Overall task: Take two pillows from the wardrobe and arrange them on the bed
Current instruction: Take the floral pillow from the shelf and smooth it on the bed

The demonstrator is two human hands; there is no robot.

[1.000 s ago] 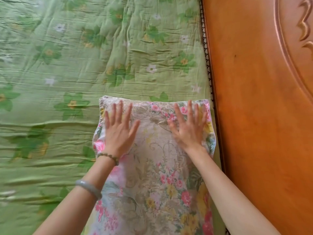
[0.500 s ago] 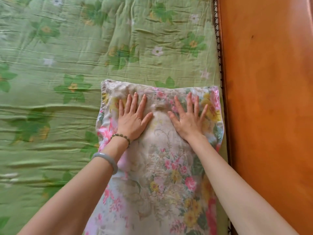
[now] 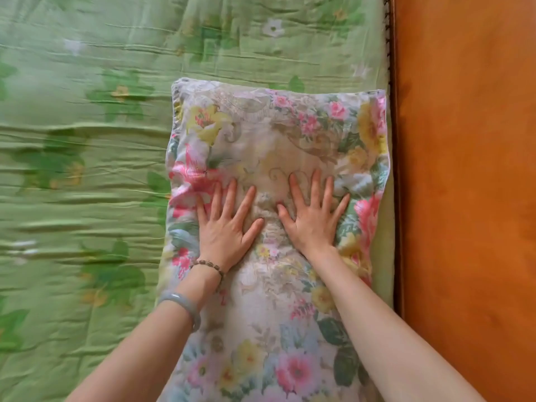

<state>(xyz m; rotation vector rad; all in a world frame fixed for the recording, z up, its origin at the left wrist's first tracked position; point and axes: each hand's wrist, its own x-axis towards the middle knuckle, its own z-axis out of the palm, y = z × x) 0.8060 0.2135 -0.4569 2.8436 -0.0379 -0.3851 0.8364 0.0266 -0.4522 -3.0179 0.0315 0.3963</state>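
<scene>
Both hands have slid back from the floral pillow's (image 3: 275,134) far edge to its middle, where the left hand (image 3: 226,224) and right hand (image 3: 311,216) press flat side by side, fingers spread. Printed with pink and yellow flowers on pale fabric, the pillow lies on the green quilt (image 3: 87,140) of the bed, just beside the wooden headboard (image 3: 464,169).

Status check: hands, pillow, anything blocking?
Both flat, fingers spread: left hand and right hand pressing the floral pillow. It lies on the green bedspread, long edge beside the wooden headboard. Only one pillow in view. Nothing in the way.
</scene>
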